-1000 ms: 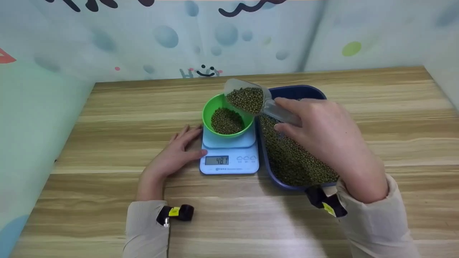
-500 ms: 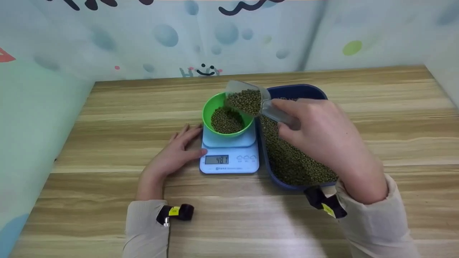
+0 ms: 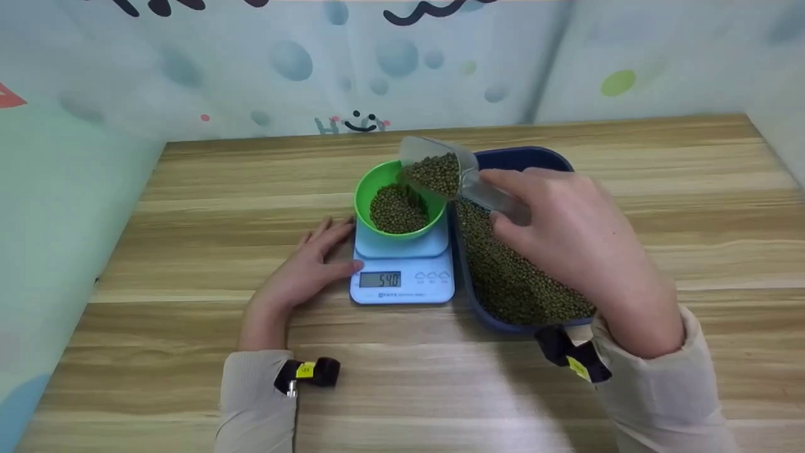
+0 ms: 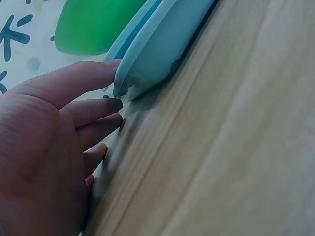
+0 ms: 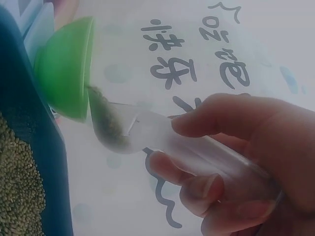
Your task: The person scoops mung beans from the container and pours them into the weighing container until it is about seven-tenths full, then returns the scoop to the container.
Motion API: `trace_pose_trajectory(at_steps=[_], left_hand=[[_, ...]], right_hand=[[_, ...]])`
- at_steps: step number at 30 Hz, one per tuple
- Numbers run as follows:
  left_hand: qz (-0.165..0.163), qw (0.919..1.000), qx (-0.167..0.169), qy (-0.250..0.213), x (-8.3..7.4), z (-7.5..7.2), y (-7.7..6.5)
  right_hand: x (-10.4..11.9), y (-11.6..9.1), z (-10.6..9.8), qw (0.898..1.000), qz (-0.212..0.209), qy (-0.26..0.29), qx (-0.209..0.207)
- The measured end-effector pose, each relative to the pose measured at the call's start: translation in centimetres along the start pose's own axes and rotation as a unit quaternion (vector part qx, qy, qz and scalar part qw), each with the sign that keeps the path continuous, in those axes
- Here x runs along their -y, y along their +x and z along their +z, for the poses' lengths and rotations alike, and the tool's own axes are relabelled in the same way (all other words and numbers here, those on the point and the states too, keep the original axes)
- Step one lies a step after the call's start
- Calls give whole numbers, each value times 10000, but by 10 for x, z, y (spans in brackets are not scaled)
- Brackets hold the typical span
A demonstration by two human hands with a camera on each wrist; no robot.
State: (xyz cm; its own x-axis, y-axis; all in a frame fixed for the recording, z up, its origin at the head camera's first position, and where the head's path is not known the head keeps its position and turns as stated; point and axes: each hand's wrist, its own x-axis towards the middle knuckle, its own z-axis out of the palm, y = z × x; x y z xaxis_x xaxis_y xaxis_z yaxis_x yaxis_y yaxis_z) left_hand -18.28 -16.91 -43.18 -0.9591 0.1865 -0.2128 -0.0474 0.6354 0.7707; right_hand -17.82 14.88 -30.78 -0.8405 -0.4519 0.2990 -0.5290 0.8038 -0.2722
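Observation:
My right hand (image 3: 566, 226) grips the handle of a clear plastic scoop (image 3: 468, 179), fingers and thumb wrapped round it in the right wrist view. The scoop tilts over the rim of a green bowl (image 3: 363, 198), and small green-brown beans (image 3: 434, 173) slide from its lip into the bowl. A heap of the same beans (image 3: 396, 211) lies in the bowl, which stands on a light blue kitchen scale (image 3: 402, 296). Its display (image 3: 380, 279) reads about 54.0. My left hand (image 3: 302, 270) rests on the table with relaxed fingers, thumb and fingertips at the scale's left side.
A dark blue tub (image 3: 462, 277) full of beans stands right beside the scale, under my right hand. The wooden table (image 3: 188, 251) meets a patterned backdrop (image 3: 251, 69) at the rear. Dark camera straps sit on both sleeves.
The scoop has tipped further and beans now pour from it into the bowl. The display has gone from 48.1 to about 54.0. My left hand stays in place.

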Motion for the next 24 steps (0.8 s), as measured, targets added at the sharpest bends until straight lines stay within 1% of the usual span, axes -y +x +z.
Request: trace_pose_trajectory(at_steps=[7, 16, 24], left_hand=[[36, 10000, 6, 19, 1, 0, 1], [82, 10000, -11, 42, 2, 0, 1], [-42, 10000, -6, 55, 1, 0, 0]], right_hand=[[-1, 0, 0, 9999, -64, -32, -76], [-1, 0, 0, 10000, -64, -15, -14], [0, 0, -1, 9999, -13, -37, 95]])
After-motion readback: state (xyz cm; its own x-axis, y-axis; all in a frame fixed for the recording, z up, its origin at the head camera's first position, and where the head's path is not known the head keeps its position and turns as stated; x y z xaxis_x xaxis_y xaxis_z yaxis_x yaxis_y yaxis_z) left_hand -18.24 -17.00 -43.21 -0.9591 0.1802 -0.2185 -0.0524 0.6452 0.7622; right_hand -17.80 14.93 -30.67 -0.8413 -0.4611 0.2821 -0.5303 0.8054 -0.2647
